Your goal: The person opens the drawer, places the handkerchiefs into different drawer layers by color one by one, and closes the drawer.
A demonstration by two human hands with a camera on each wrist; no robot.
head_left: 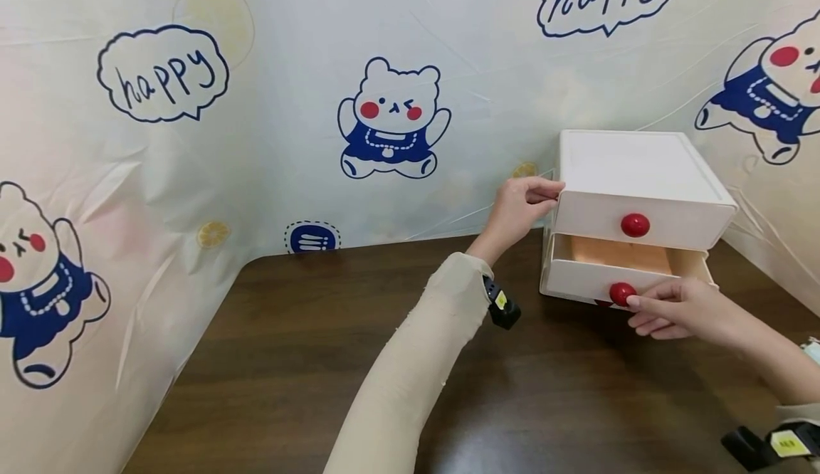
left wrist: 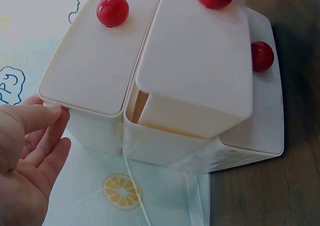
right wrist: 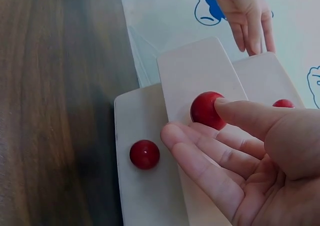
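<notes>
A small white drawer cabinet [head_left: 640, 164] with round red knobs stands at the right of the table. Its middle drawer [head_left: 579, 275] is pulled partway out, and a light brown interior shows in the gap. My right hand [head_left: 685, 310] holds that drawer's red knob [right wrist: 206, 109], thumb on one side and fingers at the other. At the cabinet's upper left front corner, my left hand [left wrist: 35, 151] grips the edge between thumb and fingers. The top drawer [left wrist: 95, 60] is closed. Beneath the pulled drawer, the bottom drawer [right wrist: 145, 186] is mostly hidden in the head view.
The dark brown wooden table [head_left: 307, 374] extends left and in front of the cabinet. Behind it hangs a pale sheet [head_left: 288, 139] printed with bears and "happy" bubbles. A pale blue item [head_left: 812, 349] shows at the right edge, too cut off to identify.
</notes>
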